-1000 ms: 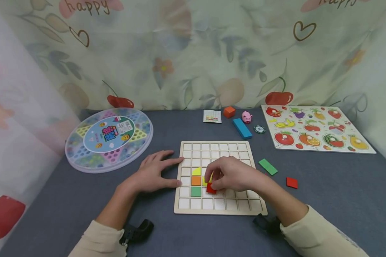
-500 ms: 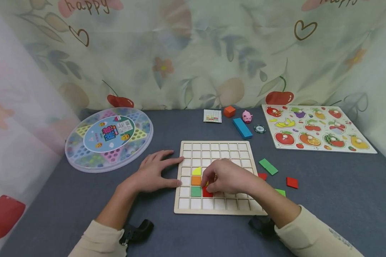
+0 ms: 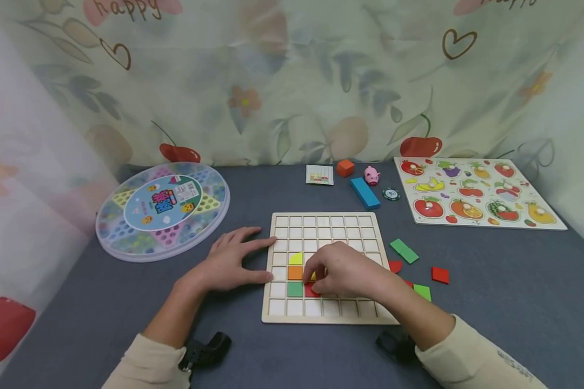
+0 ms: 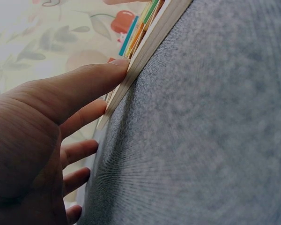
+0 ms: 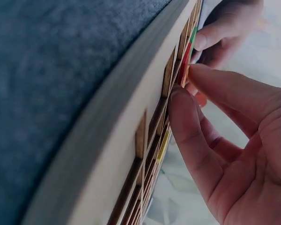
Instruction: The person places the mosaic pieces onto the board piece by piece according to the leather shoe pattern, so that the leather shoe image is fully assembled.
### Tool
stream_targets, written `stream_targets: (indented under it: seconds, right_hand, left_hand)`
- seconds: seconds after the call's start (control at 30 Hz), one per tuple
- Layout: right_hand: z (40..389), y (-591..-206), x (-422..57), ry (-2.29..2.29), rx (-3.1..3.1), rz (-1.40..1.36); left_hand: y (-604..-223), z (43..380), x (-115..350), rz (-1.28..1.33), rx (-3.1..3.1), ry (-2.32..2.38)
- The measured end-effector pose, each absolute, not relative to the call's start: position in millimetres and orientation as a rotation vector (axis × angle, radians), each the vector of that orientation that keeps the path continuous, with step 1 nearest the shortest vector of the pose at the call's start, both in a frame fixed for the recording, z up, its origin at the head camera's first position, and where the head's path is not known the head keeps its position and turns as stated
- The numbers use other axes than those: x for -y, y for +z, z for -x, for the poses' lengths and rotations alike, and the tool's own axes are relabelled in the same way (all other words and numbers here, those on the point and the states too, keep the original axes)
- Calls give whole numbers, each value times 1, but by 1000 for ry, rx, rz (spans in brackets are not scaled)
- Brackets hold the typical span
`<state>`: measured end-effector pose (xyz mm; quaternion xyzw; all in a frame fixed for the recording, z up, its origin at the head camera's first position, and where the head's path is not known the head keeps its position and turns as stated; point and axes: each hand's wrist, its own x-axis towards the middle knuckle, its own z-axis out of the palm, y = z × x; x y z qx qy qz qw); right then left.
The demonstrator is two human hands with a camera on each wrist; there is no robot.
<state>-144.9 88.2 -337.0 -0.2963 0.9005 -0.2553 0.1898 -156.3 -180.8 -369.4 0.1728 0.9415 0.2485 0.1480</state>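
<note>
A wooden grid board [image 3: 321, 320] lies in front of me, with a yellow quarter-round tile [image 3: 296, 259], an orange tile [image 3: 295, 273] and a green tile [image 3: 294, 289] stacked in one column of its cells. Right of the green one, a red tile [image 3: 312, 291] sits in its cell, and my right hand [image 3: 343, 270] has curled fingers and thumb pinched at it. Another yellow tile [image 5: 164, 146] shows in part behind those fingers. My left hand [image 3: 229, 265] is spread at the board's left side, its thumb [image 4: 96, 79] and index fingertip touching the edge.
Right of the board lie a green rectangle [image 3: 404, 251], a red square [image 3: 440, 275], a light green piece [image 3: 423, 292] and red pieces partly under my forearm. Behind are a blue block [image 3: 365, 193], pink pig [image 3: 372, 175], fruit puzzle [image 3: 479, 192] and round game box [image 3: 163, 210].
My right hand has shifted slightly left and brought the red tile from a tilt over the board down into the cell beside the green tile. The left hand has stayed at the edge.
</note>
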Motion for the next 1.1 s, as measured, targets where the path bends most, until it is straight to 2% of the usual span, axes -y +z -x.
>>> stream_targets:
  seconds: [0.37, 0.77, 1.1]
  right_hand:
    - [145, -333, -125, -922, -2421, 836]
    - [139, -323, -176, -965, -2484, 639]
    - [131, -330, -219, -898, -2559, 454]
  left_hand:
    - [-370, 158, 180, -526, -2711, 720]
    - [-371, 156, 181, -525, -2720, 726]
    - [-368, 156, 179, -520, -2720, 718]
